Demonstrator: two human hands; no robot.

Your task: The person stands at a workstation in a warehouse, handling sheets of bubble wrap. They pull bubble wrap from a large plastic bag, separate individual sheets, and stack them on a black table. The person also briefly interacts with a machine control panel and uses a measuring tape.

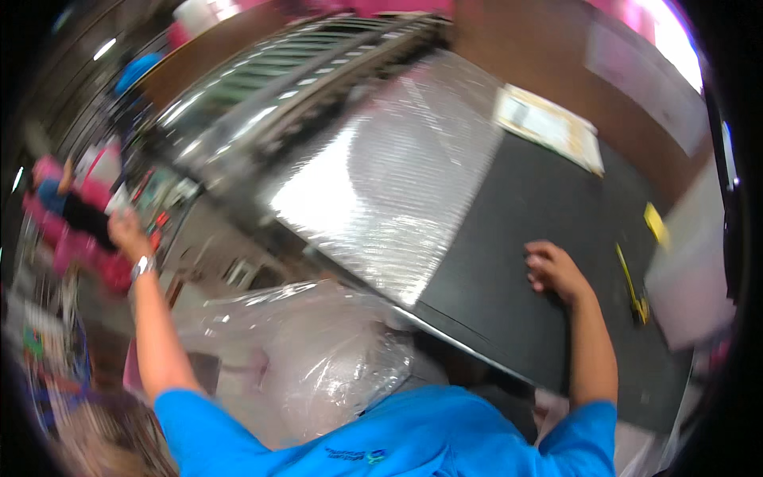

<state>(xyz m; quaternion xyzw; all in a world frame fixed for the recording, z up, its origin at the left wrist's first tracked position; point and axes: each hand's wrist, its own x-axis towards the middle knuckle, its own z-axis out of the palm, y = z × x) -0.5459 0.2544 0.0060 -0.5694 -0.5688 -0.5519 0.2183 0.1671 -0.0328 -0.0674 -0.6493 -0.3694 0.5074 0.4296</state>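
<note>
My left hand (127, 234), a metal watch (143, 266) on its wrist, is stretched far out to the left, away from the table. Its fingers look closed, and a small whitish thing (118, 199) shows at their tips, too blurred to name. Over the black tabletop (509, 215) hovers my right hand (558, 272), its fingers loosely curled and apart, with nothing in them. To its left, a sheet of clear bubble wrap (405, 175) lies spread across the table. Beyond the hand, a flat white and tan packet (550, 127) rests against the brown back panel (540, 48).
Clear plastic film (318, 358) hangs over the table's front edge beside my body. A roller conveyor (278, 71) stands at the far left. A yellow and black tool (636, 298) and a yellow piece (656, 225) are at the right. Another person (71, 207) is at far left.
</note>
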